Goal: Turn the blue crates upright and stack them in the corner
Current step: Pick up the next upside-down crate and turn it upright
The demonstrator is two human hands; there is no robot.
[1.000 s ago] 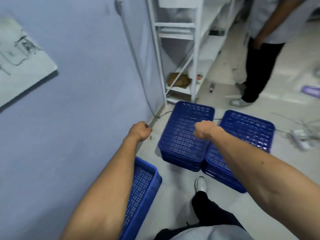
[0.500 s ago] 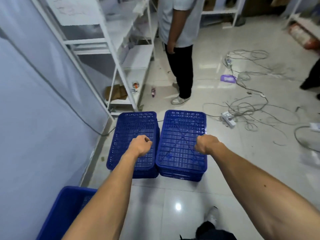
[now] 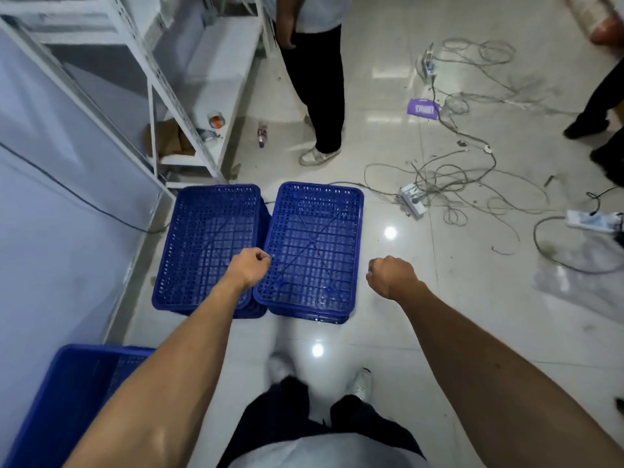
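- Blue crates: two upside-down stacks, left stack (image 3: 209,244) and right stack (image 3: 312,246), touching side by side on floor near shelf rack (image 3: 158,86)
- one upright crate (image 3: 67,400) by wall, bottom left
- left hand (image 3: 248,268) clenched, empty, above the gap between stacks
- right hand (image 3: 391,276) clenched, empty, just right of right stack
- judgement: open both hands, take top crate of right stack by its long rims, lift clear before flipping

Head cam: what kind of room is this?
Likely a storeroom or back-room workspace: white metal shelving against the wall, stacks of upside-down blue crates on a glossy tiled floor, and loose cables with power strips strewn about.
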